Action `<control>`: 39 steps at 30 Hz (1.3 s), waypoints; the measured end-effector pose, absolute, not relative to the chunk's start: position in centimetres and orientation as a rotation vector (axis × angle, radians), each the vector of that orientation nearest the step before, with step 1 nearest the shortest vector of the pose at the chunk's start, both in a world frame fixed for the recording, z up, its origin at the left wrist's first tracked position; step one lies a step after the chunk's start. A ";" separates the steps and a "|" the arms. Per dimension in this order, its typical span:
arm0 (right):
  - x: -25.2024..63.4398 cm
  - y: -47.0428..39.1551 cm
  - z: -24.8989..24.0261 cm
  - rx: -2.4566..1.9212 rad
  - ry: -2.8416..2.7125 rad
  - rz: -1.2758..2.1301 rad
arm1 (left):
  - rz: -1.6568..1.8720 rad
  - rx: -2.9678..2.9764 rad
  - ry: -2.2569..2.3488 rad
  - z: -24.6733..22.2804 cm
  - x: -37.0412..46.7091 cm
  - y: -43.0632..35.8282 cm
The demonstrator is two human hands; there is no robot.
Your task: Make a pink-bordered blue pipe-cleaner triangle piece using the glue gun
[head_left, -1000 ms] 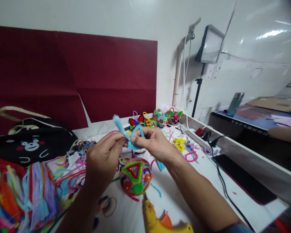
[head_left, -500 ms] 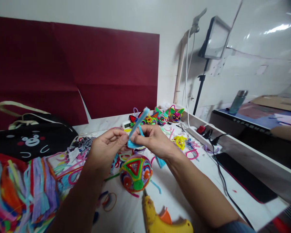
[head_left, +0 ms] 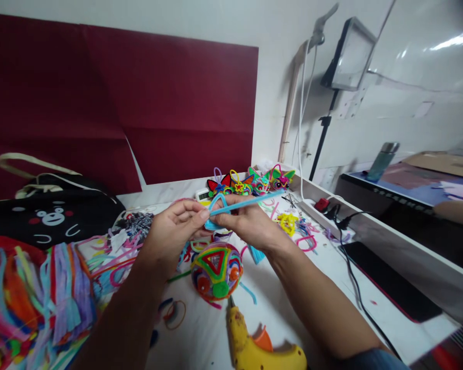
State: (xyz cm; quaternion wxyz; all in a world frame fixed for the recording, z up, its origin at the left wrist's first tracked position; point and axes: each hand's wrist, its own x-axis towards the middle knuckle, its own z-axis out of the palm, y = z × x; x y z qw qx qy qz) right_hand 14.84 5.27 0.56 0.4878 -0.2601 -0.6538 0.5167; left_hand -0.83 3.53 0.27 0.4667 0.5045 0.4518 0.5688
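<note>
Between the fingertips of my left hand [head_left: 179,226] and my right hand [head_left: 245,218] is a light blue pipe cleaner [head_left: 250,202], bent into a small triangular loop with a long straight end pointing right. Both hands are closed in a pinch on it. Below them on the table sits a round ornament [head_left: 216,271] covered in coloured pipe cleaners, with orange eyes and a red triangle. A yellow glue gun [head_left: 250,344] with an orange trigger lies in front of the ornament, its nozzle close to it.
Bundles of coloured pipe cleaners [head_left: 38,298] lie at the left, near a black bag [head_left: 54,216]. Finished ornaments [head_left: 260,182] line the back. A power strip [head_left: 324,216] and a black phone-like slab [head_left: 389,280] lie right. Another person's arm [head_left: 455,210] shows at the far right.
The pipe cleaner's long end has swung down from upright to nearly level, now pointing right across my right hand. Its bent part now shows as a triangular loop. The view has shifted slightly.
</note>
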 end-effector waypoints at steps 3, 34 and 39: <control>14.9 5.6 0.3 -0.626 -1.601 1.260 | 1.342 1.241 1.085 0.0 -0.9 3.7; 14.7 5.8 0.1 -0.678 -1.457 1.226 | 1.396 1.223 1.131 -0.2 -1.1 3.8; 14.7 5.7 0.5 -0.724 -1.393 1.222 | 1.522 1.204 1.185 -0.3 -1.0 3.8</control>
